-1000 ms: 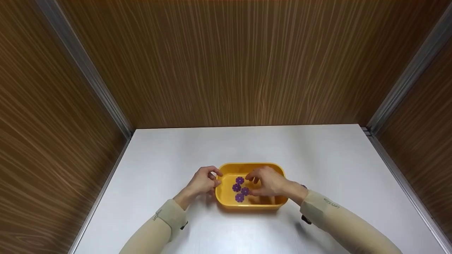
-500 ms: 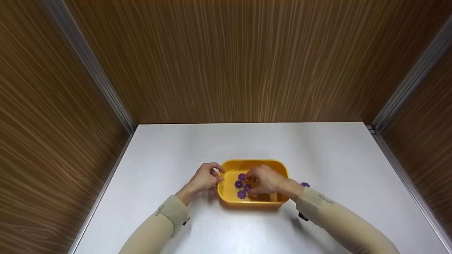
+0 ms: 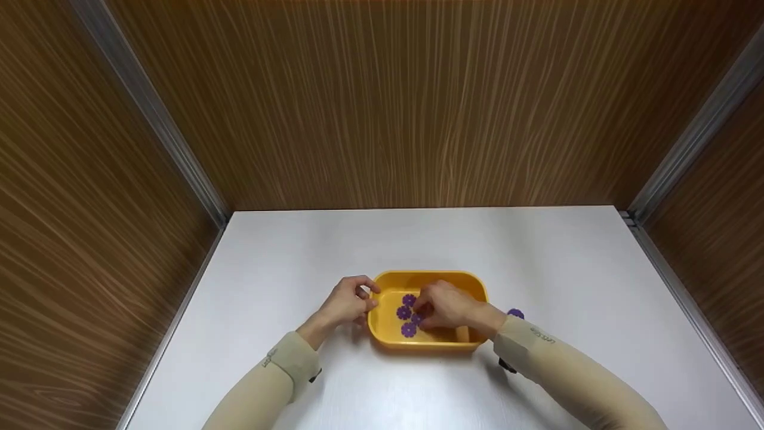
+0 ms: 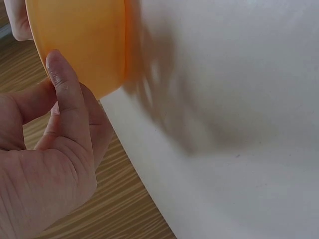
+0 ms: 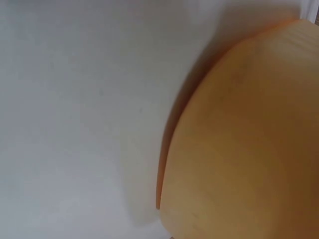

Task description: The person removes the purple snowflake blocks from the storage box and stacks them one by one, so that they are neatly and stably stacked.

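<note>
A yellow plastic tub (image 3: 428, 344) with rounded corners stands on the table. Inside it lie several purple flower-shaped pieces (image 3: 404, 313), grouped toward the left half. My left hand (image 3: 345, 301) pinches the tub's left rim between thumb and fingers. The left wrist view shows the left hand (image 4: 60, 144) with fingers against the tub's outer wall (image 4: 84, 45). Reaching over the right rim, my right hand (image 3: 446, 306) is down in the tub, its curled fingertips pinching one purple piece partly hidden by them. In the right wrist view only the tub's wall (image 5: 234, 149) fills the right side.
Another purple flower-shaped piece (image 3: 515, 313) lies on the white table (image 3: 286, 251) right of the tub, partly hidden by the right sleeve. Wood-grain panels (image 3: 358, 107) rise at the back and both sides, with metal strips (image 3: 158, 119) in the corners.
My right hand's fingers have drawn together, closing on a purple piece. The left hand keeps its place on the rim. Early on, the whole head view shifted slightly.
</note>
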`<state>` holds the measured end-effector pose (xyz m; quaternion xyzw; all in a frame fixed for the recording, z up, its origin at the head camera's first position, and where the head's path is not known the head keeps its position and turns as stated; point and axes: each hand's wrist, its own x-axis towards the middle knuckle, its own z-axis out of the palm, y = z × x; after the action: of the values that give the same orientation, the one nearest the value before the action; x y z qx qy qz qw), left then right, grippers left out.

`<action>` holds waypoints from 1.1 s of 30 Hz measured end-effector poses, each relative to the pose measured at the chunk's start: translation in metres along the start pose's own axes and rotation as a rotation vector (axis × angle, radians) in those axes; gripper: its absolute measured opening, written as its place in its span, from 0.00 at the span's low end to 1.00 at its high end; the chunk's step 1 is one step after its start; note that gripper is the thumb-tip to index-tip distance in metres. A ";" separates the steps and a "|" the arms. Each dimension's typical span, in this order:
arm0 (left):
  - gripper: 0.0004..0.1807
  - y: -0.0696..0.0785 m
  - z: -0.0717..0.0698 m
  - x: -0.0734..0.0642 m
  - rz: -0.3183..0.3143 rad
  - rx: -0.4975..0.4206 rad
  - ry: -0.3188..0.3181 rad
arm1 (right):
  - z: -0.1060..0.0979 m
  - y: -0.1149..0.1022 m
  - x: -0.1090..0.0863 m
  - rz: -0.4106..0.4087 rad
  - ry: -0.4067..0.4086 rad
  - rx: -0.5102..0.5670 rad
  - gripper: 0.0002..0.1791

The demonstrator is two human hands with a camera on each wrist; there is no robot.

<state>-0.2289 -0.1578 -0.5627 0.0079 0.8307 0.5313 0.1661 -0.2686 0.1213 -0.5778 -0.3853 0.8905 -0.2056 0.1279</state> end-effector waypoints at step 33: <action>0.24 0.001 -0.007 -0.002 0.004 -0.072 -0.103 | -0.013 0.003 -0.018 -0.031 0.073 -0.029 0.18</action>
<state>-0.2289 -0.1637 -0.5589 0.0307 0.8014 0.5600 0.2078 -0.2630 0.1398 -0.5667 -0.3932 0.8913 -0.2084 0.0865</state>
